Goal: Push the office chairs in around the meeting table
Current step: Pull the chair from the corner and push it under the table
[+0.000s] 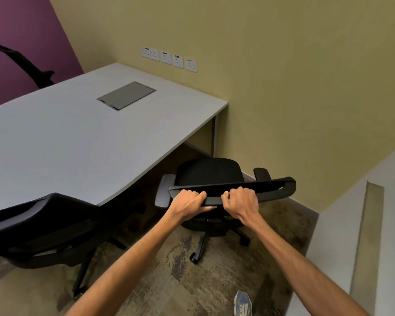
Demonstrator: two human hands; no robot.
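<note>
A black office chair (211, 172) on castors stands at the near right corner of the grey meeting table (62, 142), its seat just outside the table edge. My left hand (188, 201) and my right hand (240, 202) both grip the top edge of its backrest, side by side. A second black chair (41, 226) stands to the left with its back towards me, close against the table's near edge. Part of a third chair (21, 62) shows beyond the table's far side.
A yellow wall with a row of sockets (169, 58) runs behind the table and close to the right of the chair. A white wall or door frame (365, 236) stands at the right. Patterned carpet (192, 281) covers the floor; my shoe (243, 303) shows below.
</note>
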